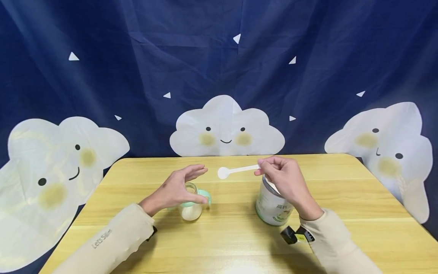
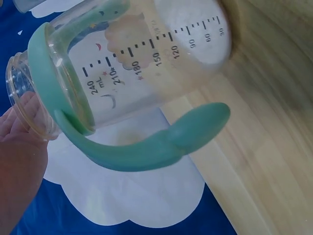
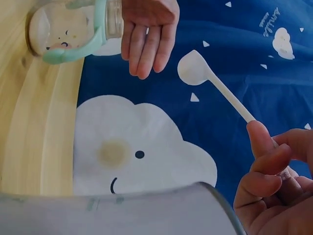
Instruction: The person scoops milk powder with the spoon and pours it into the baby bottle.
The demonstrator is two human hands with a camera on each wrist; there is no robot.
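Note:
My right hand point(image 1: 286, 180) pinches the end of a white measuring scoop's handle point(image 1: 244, 168), and the bowl point(image 3: 193, 67) points left toward my other hand. The scoop is held up above the table. Close under the right hand stands a milk powder can point(image 1: 272, 207), its top uncovered with pale powder showing inside. My left hand point(image 1: 176, 188) hovers at the mouth of a clear baby bottle point(image 1: 191, 212), fingers straight and thumb apart. Green handles point(image 2: 142, 152) ring the bottle's neck, volume marks run along its side, and white contents point(image 2: 195, 34) lie at its bottom.
The bottle and can stand apart on a light wooden table point(image 1: 226, 243). Behind its far edge hangs a dark blue cloth point(image 1: 205, 57) printed with smiling clouds and white triangles. A dark strap point(image 1: 297, 235) with a yellow label sits at the right wrist.

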